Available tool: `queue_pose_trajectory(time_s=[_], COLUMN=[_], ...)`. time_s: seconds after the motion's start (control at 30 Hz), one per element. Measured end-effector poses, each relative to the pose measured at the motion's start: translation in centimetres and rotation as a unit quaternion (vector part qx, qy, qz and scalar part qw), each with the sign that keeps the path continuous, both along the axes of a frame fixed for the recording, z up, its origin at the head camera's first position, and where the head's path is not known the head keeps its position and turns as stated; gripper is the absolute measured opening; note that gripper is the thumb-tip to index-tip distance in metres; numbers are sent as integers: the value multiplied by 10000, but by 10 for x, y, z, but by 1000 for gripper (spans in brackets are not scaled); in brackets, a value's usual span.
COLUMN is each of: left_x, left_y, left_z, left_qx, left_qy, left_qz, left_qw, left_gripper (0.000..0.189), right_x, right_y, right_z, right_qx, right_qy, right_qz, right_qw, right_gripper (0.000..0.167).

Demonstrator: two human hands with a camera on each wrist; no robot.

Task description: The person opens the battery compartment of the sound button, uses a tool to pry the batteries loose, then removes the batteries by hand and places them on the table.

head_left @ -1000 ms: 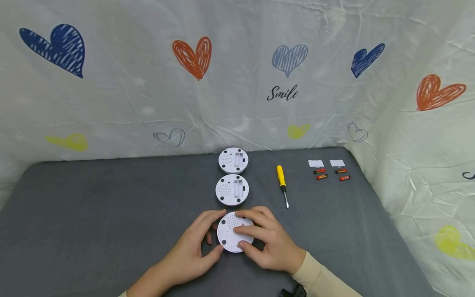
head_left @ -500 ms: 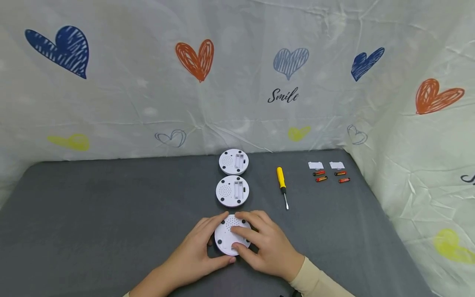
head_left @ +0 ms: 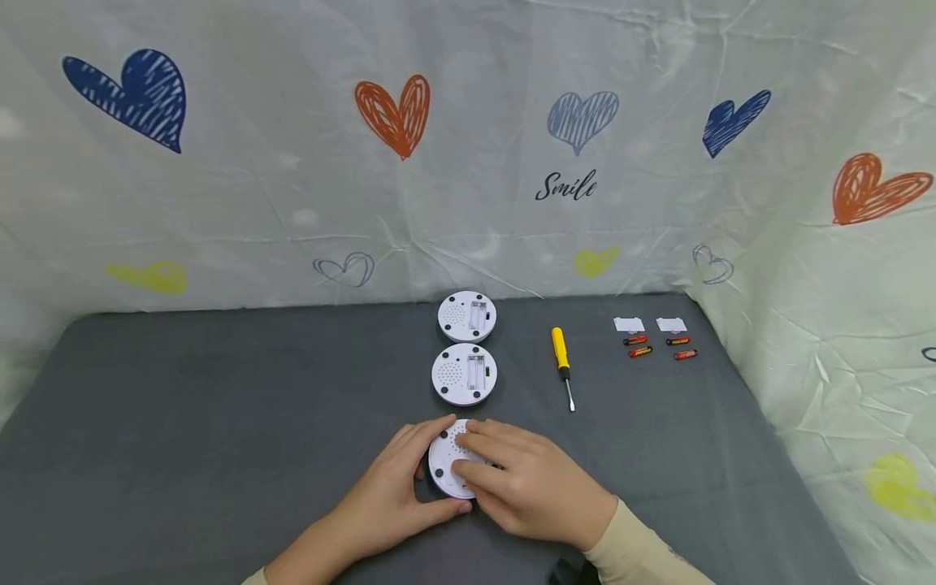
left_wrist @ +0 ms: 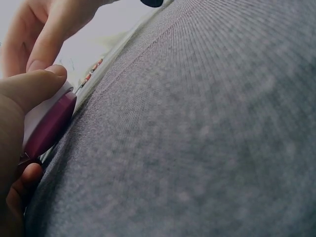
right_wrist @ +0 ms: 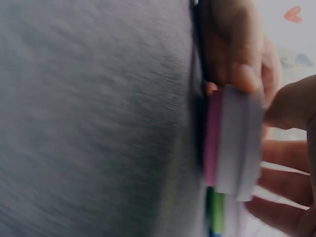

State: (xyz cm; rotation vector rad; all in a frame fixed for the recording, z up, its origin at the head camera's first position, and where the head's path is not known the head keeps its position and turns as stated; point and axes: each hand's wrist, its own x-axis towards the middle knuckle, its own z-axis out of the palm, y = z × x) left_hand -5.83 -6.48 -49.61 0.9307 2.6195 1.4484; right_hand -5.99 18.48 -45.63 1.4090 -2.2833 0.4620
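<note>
A round white device (head_left: 446, 467) with black rubber feet and a patch of small holes lies face down on the grey cloth, a purple layer beneath it in the left wrist view. My left hand (head_left: 398, 487) grips its left side, with the thumb at the near edge and a fingertip at the far edge. Over its right half, my right hand (head_left: 522, 479) touches the white face with its fingertips and hides that part. Beyond stand two similar round devices, a nearer one (head_left: 449, 390) and a farther one (head_left: 453, 325), each showing an uncovered battery compartment.
To the right lies a yellow-handled screwdriver (head_left: 561, 349). Farther right are two white battery covers (head_left: 629, 324) and several red-and-black batteries (head_left: 640, 352). A white cloth wall (head_left: 475, 203) printed with hearts rises behind the table (head_left: 219, 422).
My left thumb has moved right along the near edge of the device. My right fingers have drawn closer together over its face, covering more of its right side. The head view has shifted slightly.
</note>
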Motion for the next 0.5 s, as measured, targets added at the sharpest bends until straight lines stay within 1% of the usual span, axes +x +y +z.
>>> queue_pose_trajectory(time_s=[0.07, 0.17, 0.27, 0.4, 0.5], left_x=[0, 0, 0, -1, -1], left_y=[0, -1, -1, -1, -1], left_z=[0, -1, -2, -2, -1], left_qx=[2, 0, 10, 0, -32], left_qy=[-44, -91, -86, -24, 24], left_qz=[4, 4, 2, 19, 33], left_qw=[10000, 10000, 10000, 10000, 10000], left_gripper=[97, 97, 97, 97, 97], right_x=[0, 0, 0, -3, -4], right_y=[0, 0, 0, 0, -1], right_z=[4, 10, 12, 13, 13], right_qx=[290, 575, 593, 468, 476], right_qy=[-16, -23, -129, -270, -270], right_qz=[-73, -143, -116, -51, -39], right_qw=[9996, 9982, 9981, 9985, 9985], right_gripper=[27, 27, 25, 23, 22])
